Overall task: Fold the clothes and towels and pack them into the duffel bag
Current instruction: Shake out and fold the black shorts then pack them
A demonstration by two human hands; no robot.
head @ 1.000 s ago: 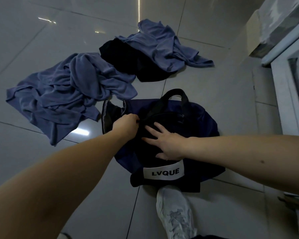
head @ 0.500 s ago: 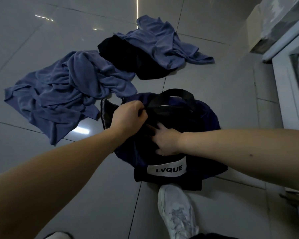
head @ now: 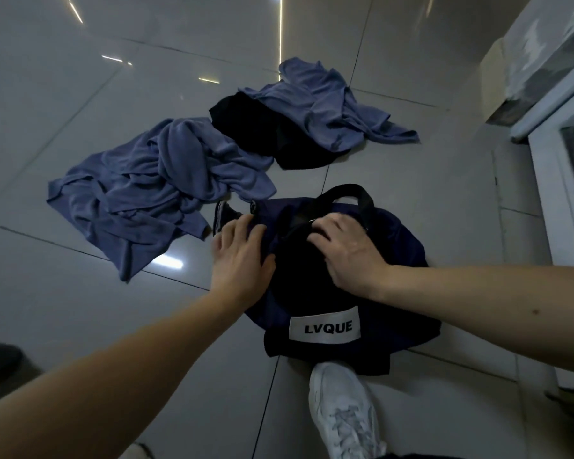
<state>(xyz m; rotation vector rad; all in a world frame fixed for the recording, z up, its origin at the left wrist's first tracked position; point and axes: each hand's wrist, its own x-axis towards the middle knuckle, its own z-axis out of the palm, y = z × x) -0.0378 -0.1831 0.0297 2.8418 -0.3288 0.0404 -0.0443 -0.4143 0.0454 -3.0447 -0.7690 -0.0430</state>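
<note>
The navy duffel bag (head: 395,246) with a white LVQUE label lies on the floor in front of me, its black handle arched at the far side. My left hand (head: 242,256) rests flat on the bag's left end, fingers straight and spread. On top of the bag, by the handle, my right hand (head: 348,253) curls its fingers into the dark fabric. A crumpled blue towel (head: 153,183) lies to the left of the bag. Beyond it, a blue garment (head: 325,107) lies partly over a black garment (head: 279,140).
My white shoe (head: 342,409) stands just in front of the bag. A white door frame (head: 564,193) and a wall run along the right. Glossy grey floor tiles (head: 80,309) surround everything.
My left hand let go of the bag's top edge and now lies flat on its left end. My right hand moved up towards the handle. The view pulled back slightly.
</note>
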